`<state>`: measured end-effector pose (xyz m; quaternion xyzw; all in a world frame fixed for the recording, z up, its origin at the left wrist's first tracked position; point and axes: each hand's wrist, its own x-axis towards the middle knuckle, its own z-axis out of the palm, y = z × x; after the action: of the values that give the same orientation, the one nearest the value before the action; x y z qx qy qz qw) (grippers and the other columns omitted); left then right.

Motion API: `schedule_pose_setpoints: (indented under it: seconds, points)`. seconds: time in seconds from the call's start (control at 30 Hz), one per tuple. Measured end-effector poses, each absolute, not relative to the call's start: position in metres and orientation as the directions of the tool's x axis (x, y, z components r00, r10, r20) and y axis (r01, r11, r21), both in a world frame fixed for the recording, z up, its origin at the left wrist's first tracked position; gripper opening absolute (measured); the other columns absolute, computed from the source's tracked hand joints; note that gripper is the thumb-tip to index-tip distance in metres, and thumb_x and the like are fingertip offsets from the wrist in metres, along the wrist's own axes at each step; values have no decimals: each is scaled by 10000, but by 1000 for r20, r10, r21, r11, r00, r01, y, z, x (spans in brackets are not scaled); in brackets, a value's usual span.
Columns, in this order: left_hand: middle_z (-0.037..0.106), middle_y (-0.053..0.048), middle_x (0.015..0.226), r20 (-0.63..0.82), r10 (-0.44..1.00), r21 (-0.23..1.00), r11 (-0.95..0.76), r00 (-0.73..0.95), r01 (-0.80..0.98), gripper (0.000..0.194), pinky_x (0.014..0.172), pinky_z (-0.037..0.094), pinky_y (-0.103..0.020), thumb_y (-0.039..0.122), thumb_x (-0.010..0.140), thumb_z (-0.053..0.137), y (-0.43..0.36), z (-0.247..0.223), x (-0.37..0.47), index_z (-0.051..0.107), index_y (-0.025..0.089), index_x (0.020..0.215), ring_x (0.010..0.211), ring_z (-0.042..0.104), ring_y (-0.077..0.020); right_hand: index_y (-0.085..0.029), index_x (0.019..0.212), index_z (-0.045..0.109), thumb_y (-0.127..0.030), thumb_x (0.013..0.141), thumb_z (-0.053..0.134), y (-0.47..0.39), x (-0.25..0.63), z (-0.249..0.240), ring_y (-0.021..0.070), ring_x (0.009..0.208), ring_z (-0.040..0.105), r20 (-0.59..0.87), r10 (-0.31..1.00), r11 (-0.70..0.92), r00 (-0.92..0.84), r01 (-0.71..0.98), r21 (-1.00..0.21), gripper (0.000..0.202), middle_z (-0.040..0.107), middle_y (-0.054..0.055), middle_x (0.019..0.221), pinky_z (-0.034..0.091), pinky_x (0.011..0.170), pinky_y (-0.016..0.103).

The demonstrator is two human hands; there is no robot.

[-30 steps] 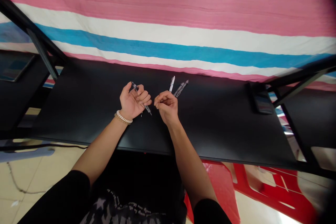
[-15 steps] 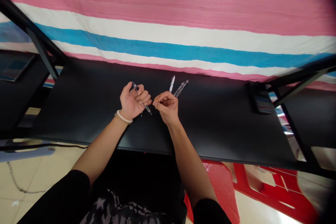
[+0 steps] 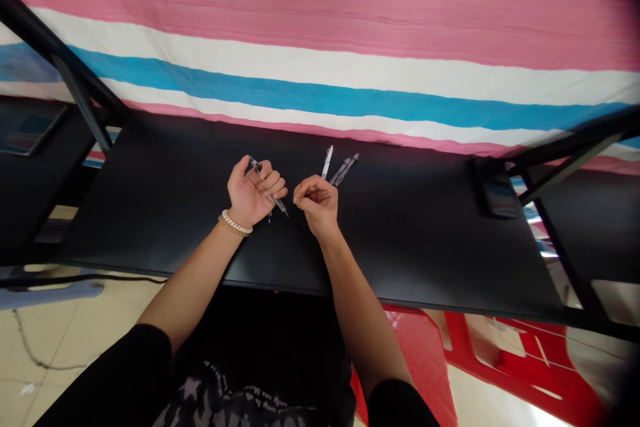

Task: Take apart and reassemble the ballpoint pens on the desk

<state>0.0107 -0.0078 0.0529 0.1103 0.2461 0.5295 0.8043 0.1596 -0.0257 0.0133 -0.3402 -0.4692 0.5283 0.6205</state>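
In the head view, the left hand (image 3: 256, 192), palm up and half-curled, held a grey pen (image 3: 281, 205). The pen's long axis slanted across the fingers, which hid its middle; the narrow tip pointed bodyward and rightward. The right hand (image 3: 318, 204) was pinched; any grip could not be determined.

Plastic pen (image 3: 282, 206), smooth tabletop (image 3: 425, 240), glossy plastic stool (image 3: 417, 353)

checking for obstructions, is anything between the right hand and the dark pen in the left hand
Nothing visible stands between the right hand and the dark pen in the left hand; a small gap separates them. The white pen lies beyond the right hand, off that path.
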Motion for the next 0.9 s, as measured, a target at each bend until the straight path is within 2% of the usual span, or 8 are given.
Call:
schedule_pose_setpoints:
  seconds: [0.27, 0.37, 0.47, 0.6, 0.73, 0.83, 0.9]
  points:
    - [262, 45, 521, -251, 934, 491, 350, 255, -798, 555, 481, 424, -243, 606, 994, 350, -5, 51, 8, 420, 204, 618, 434, 357, -92, -218, 760, 631, -218, 743, 661, -30, 157, 19, 126, 647, 517, 230, 962, 192, -149, -233, -953, 34, 605, -24, 711, 423, 626, 288]
    - [273, 43, 533, -225, 946, 510, 320, 235, -798, 548, 524, 454, -249, 588, 1000, 324, -4, 52, 7, 453, 203, 632, 453, 376, -94, -217, 820, 632, -252, 798, 689, -31, 156, 19, 122, 673, 520, 263, 951, 247, -161, -113, -962, 71, 601, -20, 770, 441, 659, 288]
    - [342, 32, 560, -260, 948, 557, 302, 184, -774, 540, 585, 495, -269, 602, 989, 324, -5, 54, 6, 499, 207, 666, 486, 428, -106, -225, 888, 633, -274, 820, 717, -33, 154, 18, 108, 643, 512, 275, 940, 290, -202, 45, -956, 119, 602, -27, 790, 449, 646, 275]
    - [513, -14, 645, -260, 954, 634, 286, 151, -719, 517, 708, 547, -328, 637, 958, 371, -2, 52, 10, 570, 210, 746, 625, 583, -159, -229, 943, 627, -283, 881, 660, -34, 154, 14, 97, 583, 505, 274, 929, 301, -247, 78, -950, 88, 600, -43, 738, 436, 594, 256]
    - [711, -88, 941, -148, 987, 759, 151, 58, -633, 438, 876, 533, -360, 600, 914, 532, 5, 33, 18, 669, 190, 978, 925, 688, -214, -231, 925, 673, -237, 903, 592, -30, 160, 10, 106, 560, 498, 319, 941, 335, -110, 206, -919, 85, 614, -30, 725, 409, 564, 261]
    - [723, -75, 1097, -4, 989, 895, -63, -150, -441, 316, 948, 489, -325, 487, 891, 639, 8, 18, 20, 694, 217, 1044, 1032, 670, -191, -231, 887, 723, -198, 902, 544, -26, 171, 10, 123, 550, 502, 398, 914, 334, 73, 420, -844, 182, 669, 4, 757, 410, 567, 284]
    - [716, -69, 1064, 64, 977, 963, -115, -205, -245, 217, 925, 481, -314, 393, 889, 658, 8, 12, 18, 711, 215, 1001, 1002, 659, -184, -222, 914, 742, -198, 907, 526, -23, 179, 11, 138, 559, 518, 426, 884, 274, 194, 524, -806, 218, 704, 35, 807, 437, 595, 305]
